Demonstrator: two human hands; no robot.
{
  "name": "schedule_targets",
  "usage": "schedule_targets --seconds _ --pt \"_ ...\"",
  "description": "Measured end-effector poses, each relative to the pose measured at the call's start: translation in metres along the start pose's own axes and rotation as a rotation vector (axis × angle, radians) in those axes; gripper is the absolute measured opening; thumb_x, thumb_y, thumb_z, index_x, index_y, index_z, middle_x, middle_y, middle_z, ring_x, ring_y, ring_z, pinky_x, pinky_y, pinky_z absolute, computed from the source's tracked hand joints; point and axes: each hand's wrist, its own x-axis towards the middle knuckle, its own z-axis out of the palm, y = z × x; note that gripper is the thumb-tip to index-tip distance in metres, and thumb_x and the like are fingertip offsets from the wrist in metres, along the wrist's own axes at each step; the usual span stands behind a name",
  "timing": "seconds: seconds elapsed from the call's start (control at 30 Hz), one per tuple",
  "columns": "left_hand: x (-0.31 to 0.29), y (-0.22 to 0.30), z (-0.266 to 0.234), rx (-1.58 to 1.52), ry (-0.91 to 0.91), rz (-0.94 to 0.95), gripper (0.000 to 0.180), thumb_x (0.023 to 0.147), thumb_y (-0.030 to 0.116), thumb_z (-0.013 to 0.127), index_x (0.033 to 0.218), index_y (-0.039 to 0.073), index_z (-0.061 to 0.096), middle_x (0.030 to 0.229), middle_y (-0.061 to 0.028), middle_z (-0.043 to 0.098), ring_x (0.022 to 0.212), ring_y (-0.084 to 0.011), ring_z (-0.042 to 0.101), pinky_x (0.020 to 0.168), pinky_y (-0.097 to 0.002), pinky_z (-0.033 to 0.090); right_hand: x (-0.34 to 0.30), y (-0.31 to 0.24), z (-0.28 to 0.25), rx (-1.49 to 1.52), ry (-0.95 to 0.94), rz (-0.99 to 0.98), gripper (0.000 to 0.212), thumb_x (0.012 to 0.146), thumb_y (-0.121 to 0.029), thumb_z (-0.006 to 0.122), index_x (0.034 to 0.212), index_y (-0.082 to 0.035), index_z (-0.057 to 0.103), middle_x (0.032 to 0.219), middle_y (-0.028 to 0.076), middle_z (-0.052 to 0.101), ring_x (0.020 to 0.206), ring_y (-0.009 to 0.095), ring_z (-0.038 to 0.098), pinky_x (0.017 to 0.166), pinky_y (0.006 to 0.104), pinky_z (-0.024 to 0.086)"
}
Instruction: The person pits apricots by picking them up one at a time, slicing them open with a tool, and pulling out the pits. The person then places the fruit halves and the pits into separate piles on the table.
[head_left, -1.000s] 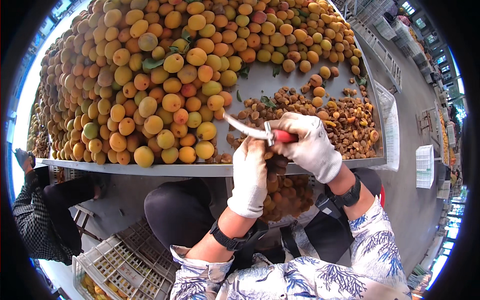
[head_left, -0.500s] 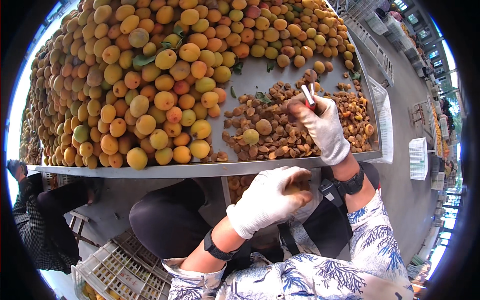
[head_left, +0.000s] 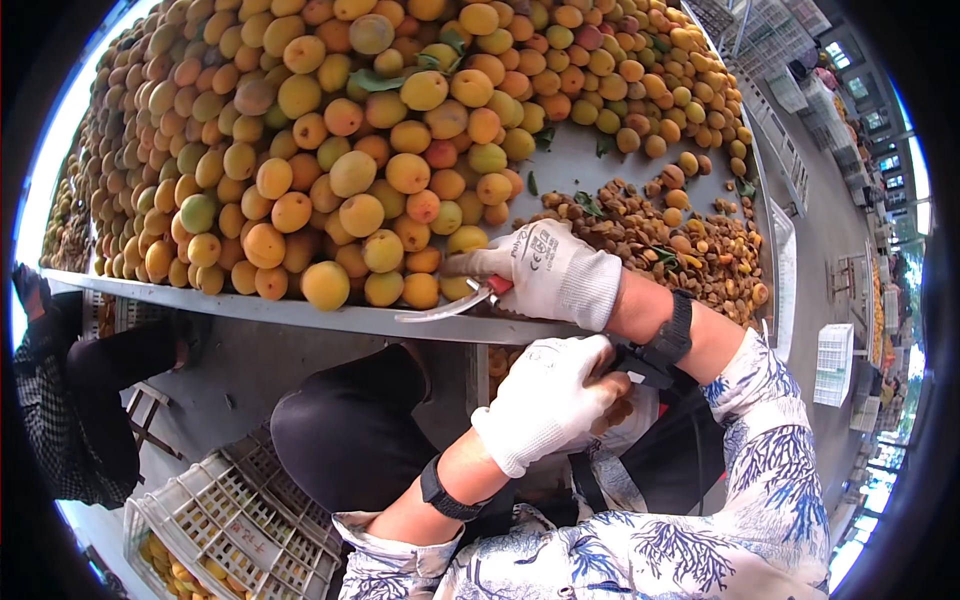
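My right hand (head_left: 555,268), in a white knit glove, is over the near edge of the metal table (head_left: 350,318). It grips a red-handled tool with curved metal prongs (head_left: 445,307), which point left past the rim. Its stretched fingers reach to a yellow apricot (head_left: 467,240) at the edge of the big apricot pile (head_left: 300,180). My left hand (head_left: 545,405), also gloved, hangs over my lap just below the rim with its fingers curled in. What lies inside them is hidden. Brown apricot pits (head_left: 640,230) are heaped beyond my right hand.
White plastic crates (head_left: 255,520) with apricots stand at the lower left. Next to them, at the far left, sits another person (head_left: 75,400) in dark clothes. A white crate (head_left: 833,365) stands on the floor at the right. Below the rim is a container of apricot pieces (head_left: 503,362).
My right hand has swung from above the pit heap left and nearer to the apricot pile, still holding the tool. My left hand has turned slightly, fingers curled downward. The view has shifted.
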Motion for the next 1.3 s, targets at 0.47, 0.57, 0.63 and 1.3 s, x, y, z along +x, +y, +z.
schedule_targets --seconds 0.47,0.57,0.63,1.3 --pt "0.004 -0.003 -0.009 -0.524 0.590 -0.052 0.040 0.083 0.003 0.070 0.123 -0.002 0.062 0.099 -0.0073 0.072 0.089 -0.0124 0.066 0.084 -0.0267 0.052 -0.082 0.017 -0.045 1.344 0.377 0.297 0.030 0.089 -0.016 0.075 0.114 -0.001 0.068 0.087 0.001 0.069 0.076 0.006 0.063 0.066 0.0203 0.049" --pt "0.018 0.003 -0.004 -0.494 0.766 0.077 0.063 0.081 0.003 0.077 0.138 -0.001 0.052 0.110 -0.0085 0.070 0.094 -0.0122 0.065 0.087 -0.0267 0.053 -0.106 0.021 -0.041 1.442 0.314 0.384 0.028 0.092 -0.022 0.072 0.113 -0.003 0.068 0.075 -0.004 0.063 0.063 0.003 0.056 0.054 0.0176 0.040" --pt "0.023 0.012 0.001 -0.630 0.684 0.208 0.067 0.082 0.004 0.078 0.142 -0.003 0.048 0.119 -0.0106 0.067 0.102 -0.0133 0.064 0.089 -0.0286 0.053 -0.116 0.023 -0.029 1.423 0.350 0.335 0.031 0.092 -0.021 0.072 0.117 -0.003 0.067 0.078 -0.003 0.064 0.064 0.002 0.056 0.054 0.0172 0.040" --pt "0.038 0.001 -0.008 -0.691 0.623 -0.050 0.050 0.074 -0.008 0.078 0.122 -0.007 0.062 0.112 -0.0112 0.068 0.099 -0.0161 0.066 0.090 -0.0289 0.054 -0.147 0.039 -0.023 0.733 0.465 0.227 0.046 0.096 -0.050 0.061 0.107 -0.005 0.060 0.078 0.013 0.063 0.073 0.023 0.067 0.065 0.0334 0.049"
